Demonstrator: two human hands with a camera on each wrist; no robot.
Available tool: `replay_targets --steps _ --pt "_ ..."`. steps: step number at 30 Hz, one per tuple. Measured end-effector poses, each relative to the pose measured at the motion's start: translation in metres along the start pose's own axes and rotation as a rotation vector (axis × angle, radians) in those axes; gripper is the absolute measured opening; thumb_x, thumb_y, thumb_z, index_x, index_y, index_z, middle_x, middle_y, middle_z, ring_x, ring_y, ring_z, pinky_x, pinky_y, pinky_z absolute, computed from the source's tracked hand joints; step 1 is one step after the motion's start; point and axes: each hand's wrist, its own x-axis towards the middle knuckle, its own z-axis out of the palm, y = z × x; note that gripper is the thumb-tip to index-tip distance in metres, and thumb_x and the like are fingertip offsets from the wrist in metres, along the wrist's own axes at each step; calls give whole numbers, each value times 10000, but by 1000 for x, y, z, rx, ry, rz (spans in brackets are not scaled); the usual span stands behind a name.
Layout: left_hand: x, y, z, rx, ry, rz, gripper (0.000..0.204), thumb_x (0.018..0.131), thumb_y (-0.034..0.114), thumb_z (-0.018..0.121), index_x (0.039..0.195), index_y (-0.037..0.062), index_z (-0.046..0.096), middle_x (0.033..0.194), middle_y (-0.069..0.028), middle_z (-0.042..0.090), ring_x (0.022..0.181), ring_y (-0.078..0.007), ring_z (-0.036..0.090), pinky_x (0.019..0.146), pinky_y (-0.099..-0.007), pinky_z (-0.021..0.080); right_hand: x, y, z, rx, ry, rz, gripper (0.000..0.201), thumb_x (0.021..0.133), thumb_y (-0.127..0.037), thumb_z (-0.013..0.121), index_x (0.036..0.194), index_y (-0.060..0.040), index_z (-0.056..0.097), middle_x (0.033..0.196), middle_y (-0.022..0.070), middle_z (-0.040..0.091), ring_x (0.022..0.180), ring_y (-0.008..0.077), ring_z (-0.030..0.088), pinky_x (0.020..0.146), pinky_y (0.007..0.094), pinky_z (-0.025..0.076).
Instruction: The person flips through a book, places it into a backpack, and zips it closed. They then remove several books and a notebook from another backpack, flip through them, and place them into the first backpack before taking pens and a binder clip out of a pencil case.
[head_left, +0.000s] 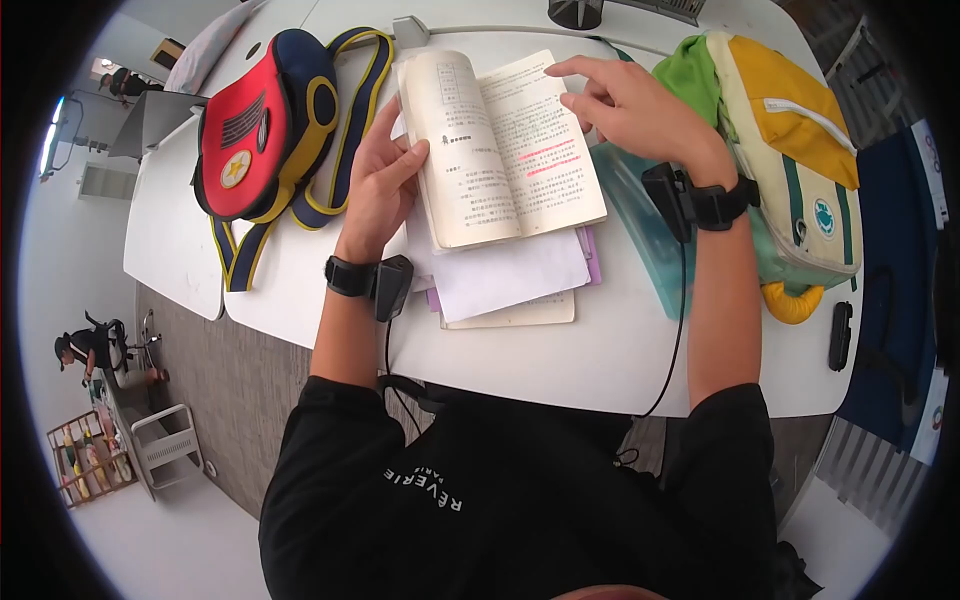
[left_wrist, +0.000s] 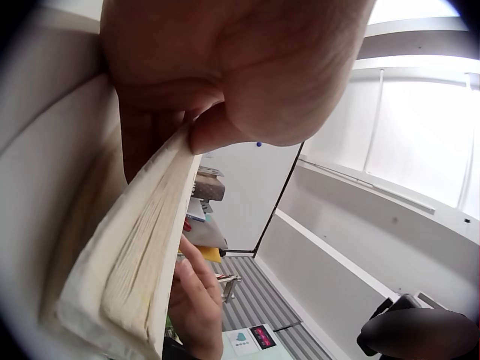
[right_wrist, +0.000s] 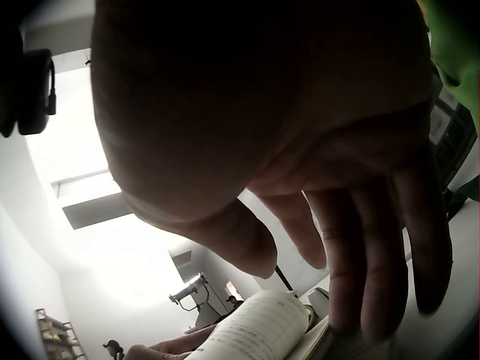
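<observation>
An open paperback book (head_left: 545, 195) with printed text and pink-highlighted lines lies at the middle of the head view, tilted over a stack of papers. My left hand (head_left: 383, 185) grips its left side, thumb on the page and fingers behind. In the left wrist view the thick block of pages (left_wrist: 139, 262) is pinched between that thumb and the fingers. My right hand (head_left: 640, 108) is at the book's upper right edge, index fingertip by the page's top corner. Its fingers look extended in the right wrist view, over the curved page (right_wrist: 251, 330).
White sheets (head_left: 510, 278) and another book (head_left: 540, 312) lie beneath. A red and navy bag (head_left: 235, 145) stands on the left; a cream, yellow and green backpack (head_left: 785, 150) on the right, beside a teal translucent folder (head_left: 650, 235). A black case (head_left: 840, 336) sits near the table's right edge.
</observation>
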Motion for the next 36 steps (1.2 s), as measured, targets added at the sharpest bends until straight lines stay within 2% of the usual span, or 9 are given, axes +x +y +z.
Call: replay_targets --steps 4,6,9,13,15,18,24,26,36 --pt "-1 4 8 -16 -16 16 685 985 -23 492 1572 -12 140 1228 -226 648 1094 -249 671 955 -352 524 -2 -5 -1 -14 71 -45 354 1003 -230 539 1307 -61 606 619 28 556 552 104 521 552 273 439" --pt "0 1 4 -6 -11 10 685 984 -22 494 1571 -13 142 1231 -227 646 1096 -252 671 957 -355 525 1 -7 -2 103 93 -31 376 1015 -262 475 1300 -58 610 587 20 512 537 104 494 533 273 426" --pt "0 1 0 7 -1 19 682 983 -19 499 1569 -17 149 1242 -230 639 1102 -257 670 959 -362 529 2 1 -1 209 138 -142 402 1007 -271 437 1291 -46 611 583 19 506 539 107 501 534 272 433" --pt "-2 5 7 4 -2 21 679 979 -17 505 1564 -23 160 1253 -233 632 1108 -263 668 958 -372 538 -5 -2 -2 197 142 -145 408 988 -263 436 1286 -44 611 599 21 514 544 115 509 538 280 439" --pt "-2 8 10 18 11 24 677 974 -19 513 1559 -27 174 1256 -233 630 1104 -264 670 952 -370 542 -2 -11 -1 210 115 39 398 982 -266 472 1285 -49 610 646 35 565 573 125 549 560 278 460" --pt "-1 7 10 18 65 19 670 966 -16 527 1547 -39 195 1249 -233 634 1102 -263 672 947 -366 547 2 -7 2 114 100 -46 371 969 -215 519 1288 -49 609 715 57 629 620 130 596 594 274 483" --pt "-3 11 15 -8 105 7 597 964 31 572 1489 -58 304 1207 -220 652 1025 -235 701 865 -342 584 2 -12 5 68 45 -68 384 929 -136 601 1303 -47 604 775 87 682 668 155 634 641 296 506" --pt "-3 10 14 93 111 -5 481 960 129 577 1389 -54 456 1207 -158 658 1008 -169 689 855 -278 551 4 -9 8 63 62 -96 387 927 -141 609 1304 -50 605 774 89 683 676 161 638 649 302 507" --pt "-1 3 5 -13 86 -52 362 990 104 567 1307 -67 526 1147 -146 691 956 -152 700 843 -268 553 3 -10 4 58 60 -59 368 932 -173 630 1282 -59 620 780 90 683 684 173 635 667 314 502"
